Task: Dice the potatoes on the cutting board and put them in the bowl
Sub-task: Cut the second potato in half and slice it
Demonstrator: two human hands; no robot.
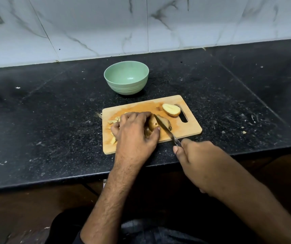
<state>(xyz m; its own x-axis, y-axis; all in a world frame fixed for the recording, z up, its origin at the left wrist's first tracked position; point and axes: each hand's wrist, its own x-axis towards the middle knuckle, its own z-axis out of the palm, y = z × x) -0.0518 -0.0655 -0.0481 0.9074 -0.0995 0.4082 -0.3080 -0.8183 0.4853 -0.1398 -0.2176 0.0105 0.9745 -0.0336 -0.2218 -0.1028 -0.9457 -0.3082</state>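
Left hand [134, 131] grips potato [152, 123] on cutting board [185, 131], right hand [199, 159] holds knife [166, 129] w/ blade on it.

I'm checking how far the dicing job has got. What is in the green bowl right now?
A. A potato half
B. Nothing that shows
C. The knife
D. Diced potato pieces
B: the green bowl shows only its bare inside, while the cut pieces lie on the cutting board beside the left hand, and the right hand holds the knife to a potato.
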